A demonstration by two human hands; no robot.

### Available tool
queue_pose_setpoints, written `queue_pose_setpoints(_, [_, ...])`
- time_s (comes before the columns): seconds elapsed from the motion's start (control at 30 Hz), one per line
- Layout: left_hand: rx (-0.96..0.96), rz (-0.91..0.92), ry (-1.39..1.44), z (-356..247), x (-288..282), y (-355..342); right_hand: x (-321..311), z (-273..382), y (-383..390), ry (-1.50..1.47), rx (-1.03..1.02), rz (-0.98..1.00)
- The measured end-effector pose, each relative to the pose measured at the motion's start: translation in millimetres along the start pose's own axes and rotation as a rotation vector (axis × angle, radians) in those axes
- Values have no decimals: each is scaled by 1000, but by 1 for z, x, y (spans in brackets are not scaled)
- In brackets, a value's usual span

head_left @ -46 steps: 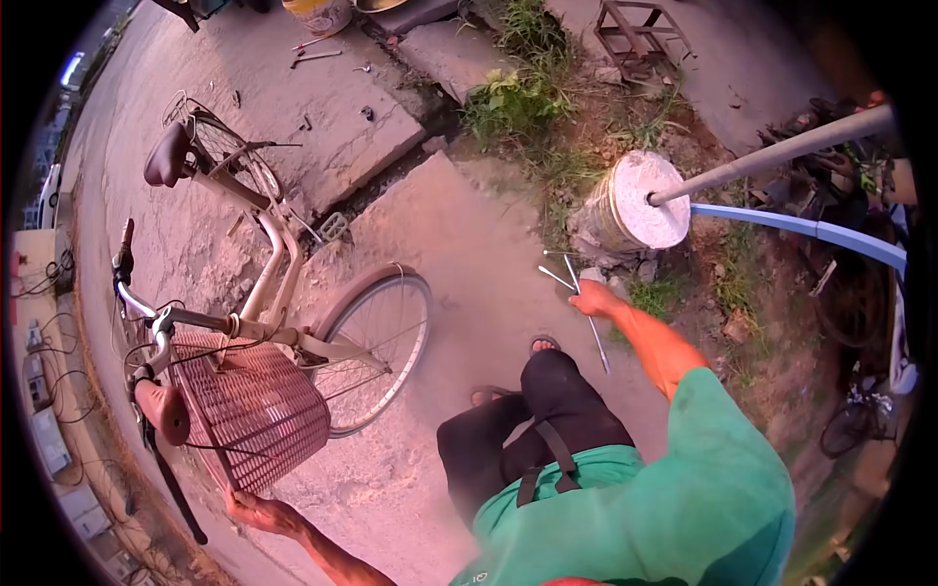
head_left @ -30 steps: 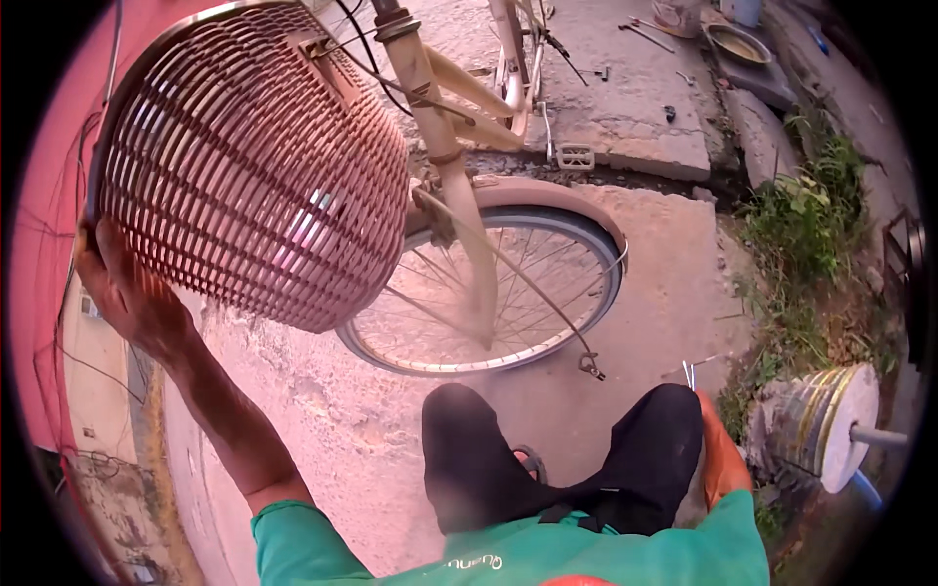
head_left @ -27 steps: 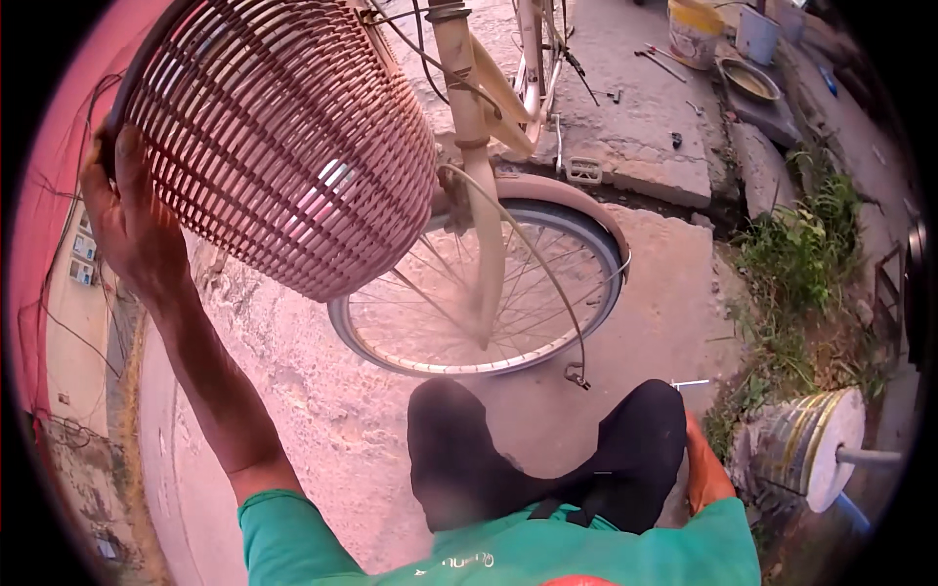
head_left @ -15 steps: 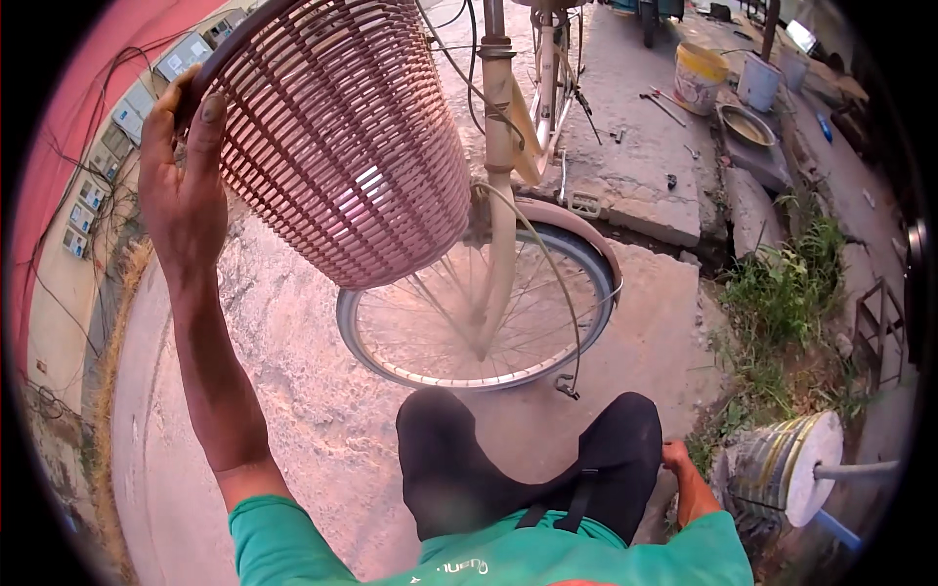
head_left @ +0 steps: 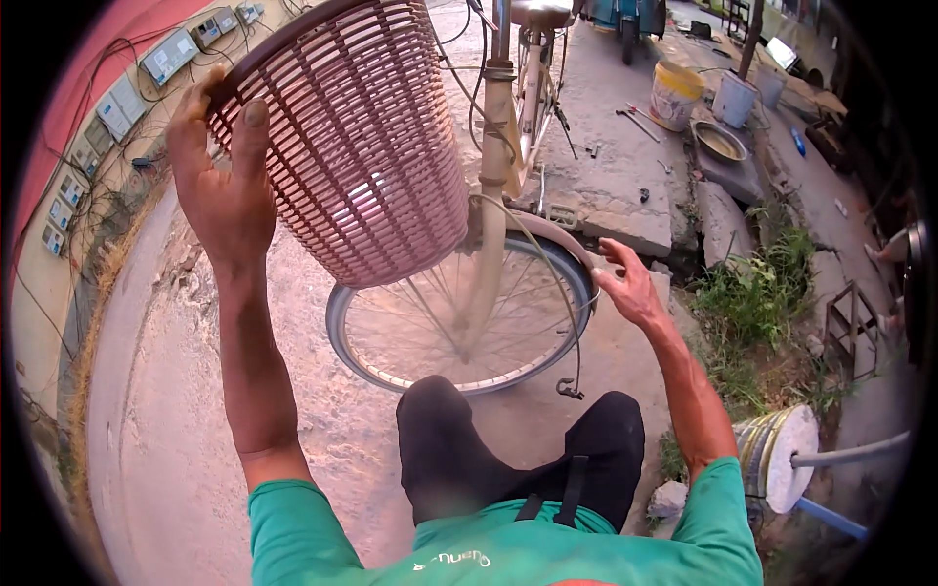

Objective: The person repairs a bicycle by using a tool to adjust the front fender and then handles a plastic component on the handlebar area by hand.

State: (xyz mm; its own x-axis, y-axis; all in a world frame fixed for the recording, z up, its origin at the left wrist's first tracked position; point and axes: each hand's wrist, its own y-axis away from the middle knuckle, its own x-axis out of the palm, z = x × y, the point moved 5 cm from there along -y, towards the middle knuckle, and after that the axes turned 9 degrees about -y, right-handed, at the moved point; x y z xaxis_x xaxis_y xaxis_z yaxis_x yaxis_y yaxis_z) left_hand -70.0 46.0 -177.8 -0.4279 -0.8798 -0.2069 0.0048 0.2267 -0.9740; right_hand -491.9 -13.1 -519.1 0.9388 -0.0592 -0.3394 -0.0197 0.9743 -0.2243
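- Fingers and thumb of the left hand (head_left: 227, 210) clasp the rim of the brown basket (head_left: 352, 146).
- Right hand (head_left: 635, 291), half open and holding nothing visible, just beside the mudguard (head_left: 549, 231); contact unclear.
- Basket sits at the front of the bicycle (head_left: 496, 146), above the front wheel (head_left: 437, 320).
- Cable (head_left: 575, 322) hangs near the wheel.

Basket (head_left: 366, 146) pinkish brown, lattice-patterned; bicycle frame (head_left: 495, 127) cream; shirt (head_left: 606, 547) green; trousers (head_left: 440, 439) black.

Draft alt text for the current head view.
A person's left hand holds a brown bicycle basket by its rim; the open right hand is beside the front mudguard, contact unclear. A yellow-and-white bucket stands in the background.
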Motion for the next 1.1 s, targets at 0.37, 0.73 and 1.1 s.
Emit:
queue_pose_setpoints(0.37, [-198, 136, 314, -58, 31, 243, 105, 47, -61, 291, -396, -114])
queue_pose_setpoints(0.73, [-1105, 523, 778, -9, 139, 353, 108, 49, -59, 293, -418, -165])
queue_pose_setpoints(1.1, [-967, 350, 865, -27, 170, 312, 111, 46, -57, 303, -381, -179])
